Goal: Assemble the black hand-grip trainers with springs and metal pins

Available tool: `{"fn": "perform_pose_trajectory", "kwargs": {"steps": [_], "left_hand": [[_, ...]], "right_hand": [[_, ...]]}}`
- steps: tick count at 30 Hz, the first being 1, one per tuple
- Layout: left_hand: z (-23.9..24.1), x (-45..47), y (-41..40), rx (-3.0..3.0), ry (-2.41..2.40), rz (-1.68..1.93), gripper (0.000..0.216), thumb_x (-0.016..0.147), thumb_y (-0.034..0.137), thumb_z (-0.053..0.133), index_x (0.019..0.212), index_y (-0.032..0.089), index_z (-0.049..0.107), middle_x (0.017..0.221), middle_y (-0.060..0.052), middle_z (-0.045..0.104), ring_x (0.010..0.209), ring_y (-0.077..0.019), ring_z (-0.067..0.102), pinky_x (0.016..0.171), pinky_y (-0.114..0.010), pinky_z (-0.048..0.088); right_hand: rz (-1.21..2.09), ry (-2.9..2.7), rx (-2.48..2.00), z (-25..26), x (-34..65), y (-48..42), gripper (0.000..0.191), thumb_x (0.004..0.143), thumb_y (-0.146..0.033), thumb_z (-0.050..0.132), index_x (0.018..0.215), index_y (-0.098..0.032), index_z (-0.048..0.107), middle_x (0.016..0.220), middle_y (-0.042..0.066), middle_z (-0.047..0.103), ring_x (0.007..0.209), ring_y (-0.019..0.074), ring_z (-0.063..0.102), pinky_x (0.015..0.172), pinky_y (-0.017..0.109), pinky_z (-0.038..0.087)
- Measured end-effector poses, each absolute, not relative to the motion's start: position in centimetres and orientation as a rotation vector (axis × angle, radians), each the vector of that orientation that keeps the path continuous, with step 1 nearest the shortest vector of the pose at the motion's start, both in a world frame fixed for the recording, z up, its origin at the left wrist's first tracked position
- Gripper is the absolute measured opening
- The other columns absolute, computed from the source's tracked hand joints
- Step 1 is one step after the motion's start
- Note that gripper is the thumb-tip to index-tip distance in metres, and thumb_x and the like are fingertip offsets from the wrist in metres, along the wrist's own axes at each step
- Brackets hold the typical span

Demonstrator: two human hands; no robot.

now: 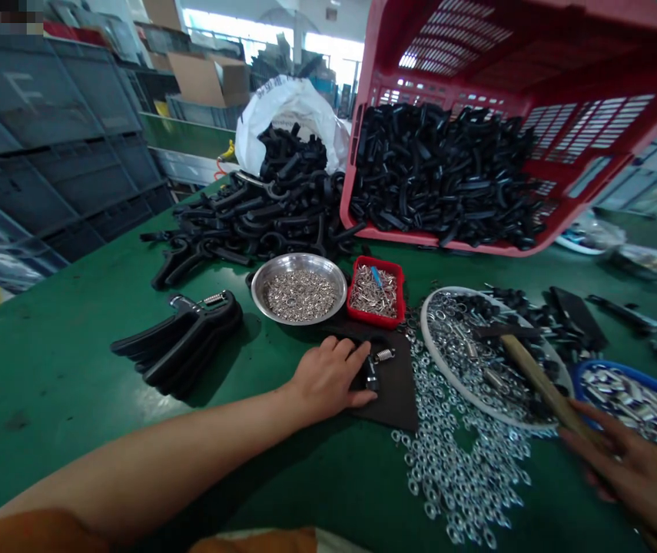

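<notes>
My left hand [328,380] lies over a black hand grip on the dark mat [400,407], its fingers curled round the piece and covering most of it. A metal pin end [371,376] and a small coil spring [384,355] stick out beside the fingertips. At the right, my right hand [633,465] is closed round the wooden handle of a hammer [527,369]. The hammer's head is over a white round tray [429,338] of metal parts. Left of the mat, several black hand grips with springs [190,346] lie stacked together.
A steel bowl [259,296] of small rivets and a red tray [400,307] of pins stand behind the mat. Loose washers [460,476] spread to its right. A blue bowl [582,376] holds metal pieces. Farther back are heaped black handles [259,215] and a tipped red crate [351,184].
</notes>
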State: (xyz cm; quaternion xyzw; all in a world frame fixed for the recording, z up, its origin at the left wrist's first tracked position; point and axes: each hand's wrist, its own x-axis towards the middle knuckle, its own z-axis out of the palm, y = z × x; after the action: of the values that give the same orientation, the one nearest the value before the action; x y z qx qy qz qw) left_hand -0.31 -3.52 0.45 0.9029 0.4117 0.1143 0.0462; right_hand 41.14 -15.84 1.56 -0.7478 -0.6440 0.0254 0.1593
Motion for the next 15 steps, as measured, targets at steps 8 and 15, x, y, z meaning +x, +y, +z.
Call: {"fn": "perform_pose_trajectory", "kwargs": {"steps": [8, 15], "left_hand": [[2.2, -0.5, -1.9, 2.784, 1.092, 0.279, 0.064, 0.072, 0.061, 0.048, 0.119, 0.018, 0.050, 0.100, -0.009, 0.058, 0.091, -0.0224, 0.052, 0.078, -0.032, 0.044], [6.9, -0.7, 0.5, 2.013, 0.882, 0.174, 0.060, 0.084, 0.059, 0.024, 0.092, 0.015, 0.065, 0.086, -0.006, 0.065, 0.076, -0.0165, 0.057, 0.069, -0.027, 0.043]], "right_hand": [[-0.545, -2.173, -2.003, 2.5, 34.9, -11.7, 0.038, 0.080, -0.037, 0.044, 0.101, -0.013, 0.065, 0.097, 0.019, 0.064, 0.081, 0.0345, 0.062, 0.068, 0.051, 0.050], [0.366, -2.039, -1.343, 2.8, 21.8, -6.2, 0.027, 0.080, -0.030, 0.054, 0.106, -0.022, 0.060, 0.099, 0.005, 0.066, 0.091, 0.0182, 0.060, 0.082, 0.037, 0.049]]}}
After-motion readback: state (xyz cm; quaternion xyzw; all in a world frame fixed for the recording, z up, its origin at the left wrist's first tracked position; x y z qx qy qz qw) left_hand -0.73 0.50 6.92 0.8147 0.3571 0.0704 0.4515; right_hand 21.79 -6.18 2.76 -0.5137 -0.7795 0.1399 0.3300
